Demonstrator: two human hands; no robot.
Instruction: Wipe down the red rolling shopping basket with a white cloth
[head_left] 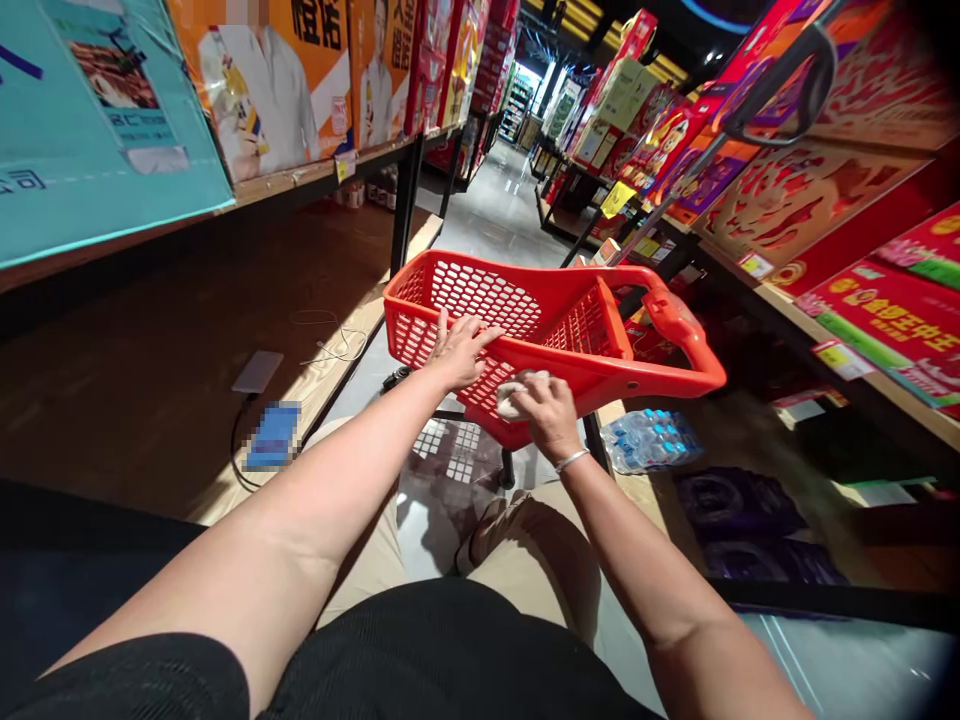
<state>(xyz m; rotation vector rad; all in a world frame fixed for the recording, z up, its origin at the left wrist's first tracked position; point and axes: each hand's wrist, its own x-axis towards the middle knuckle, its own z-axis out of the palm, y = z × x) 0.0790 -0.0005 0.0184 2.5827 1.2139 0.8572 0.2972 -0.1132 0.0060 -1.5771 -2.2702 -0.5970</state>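
A red plastic shopping cart (592, 376) with perforated sides stands across the aisle before me, its handle to the right. My left hand (456, 354) rests on the cart's near top rim, fingers stretched out and apart. Lower and to the right, my right hand (553, 412) is closed on a whitish cloth (511, 398), pressed to the cart's near side wall. A bracelet circles the right wrist. Part of the cloth is hidden under the fingers.
Shelves of boxed goods (277, 90) line the left; more red boxes (892, 320) line the right. A power bank (258, 371) and a blurred blue phone-like item (273, 436) lie on the lower left shelf. Packed water bottles (651, 441) sit low right. The tiled aisle (495, 190) runs ahead.
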